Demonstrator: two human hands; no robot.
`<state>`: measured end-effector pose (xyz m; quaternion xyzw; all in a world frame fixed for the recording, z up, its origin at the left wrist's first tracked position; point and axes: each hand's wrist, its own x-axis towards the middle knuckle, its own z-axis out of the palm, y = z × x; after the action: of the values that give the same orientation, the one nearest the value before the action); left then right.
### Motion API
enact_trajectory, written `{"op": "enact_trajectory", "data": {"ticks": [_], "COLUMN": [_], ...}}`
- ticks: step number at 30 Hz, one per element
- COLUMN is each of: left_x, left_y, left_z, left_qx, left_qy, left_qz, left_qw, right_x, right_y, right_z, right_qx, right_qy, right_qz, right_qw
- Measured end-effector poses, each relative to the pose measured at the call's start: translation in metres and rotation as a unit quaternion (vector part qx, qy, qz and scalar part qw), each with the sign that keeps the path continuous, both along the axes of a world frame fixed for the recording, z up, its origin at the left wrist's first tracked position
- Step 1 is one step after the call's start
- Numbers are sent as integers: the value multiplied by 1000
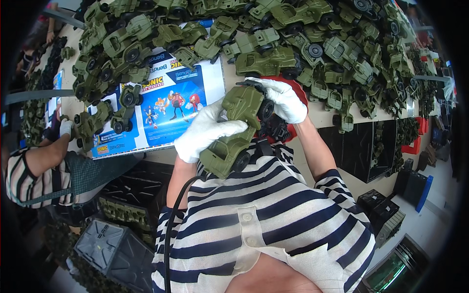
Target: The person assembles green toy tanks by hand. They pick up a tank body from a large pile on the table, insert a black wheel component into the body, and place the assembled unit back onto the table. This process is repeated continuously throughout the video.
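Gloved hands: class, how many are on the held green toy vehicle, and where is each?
2. The left gloved hand holds the green toy vehicle's middle; the right gloved hand is at its far end. No other hand shows there.

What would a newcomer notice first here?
Probably the big heap of green toy cars, spread across the top of the picture. In the middle, the white-gloved left hand grips one car while the gloved right hand touches its upper end. Left of centre, a bright blue sheet with cartoon figures stands out under some of the toys.
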<state>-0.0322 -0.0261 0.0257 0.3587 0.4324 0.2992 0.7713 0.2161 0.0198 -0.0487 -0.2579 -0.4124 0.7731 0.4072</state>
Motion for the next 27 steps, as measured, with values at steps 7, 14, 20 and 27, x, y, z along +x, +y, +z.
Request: {"op": "enact_trajectory", "data": {"ticks": [7,14,20,27], "left_x": [11,33,29,40], "left_y": [0,-2,12,10], "left_z": [2,-62,-50,-57], "left_qx": [25,348,368,490], "left_qy": [32,127,89,200], "left_qz": [43,179,186,238], "left_qw": [998,912,907,815], "right_x": [7,-41,-48,-55], "right_y": [15,2,-14,-21], "right_z": [10,17,30,18], "right_qx": [133,101,312,404], "right_qy": [-174,-135,-281,-258], "right_qz": [32,-89,-146,-241], "right_qw": [975,982,896,844]}}
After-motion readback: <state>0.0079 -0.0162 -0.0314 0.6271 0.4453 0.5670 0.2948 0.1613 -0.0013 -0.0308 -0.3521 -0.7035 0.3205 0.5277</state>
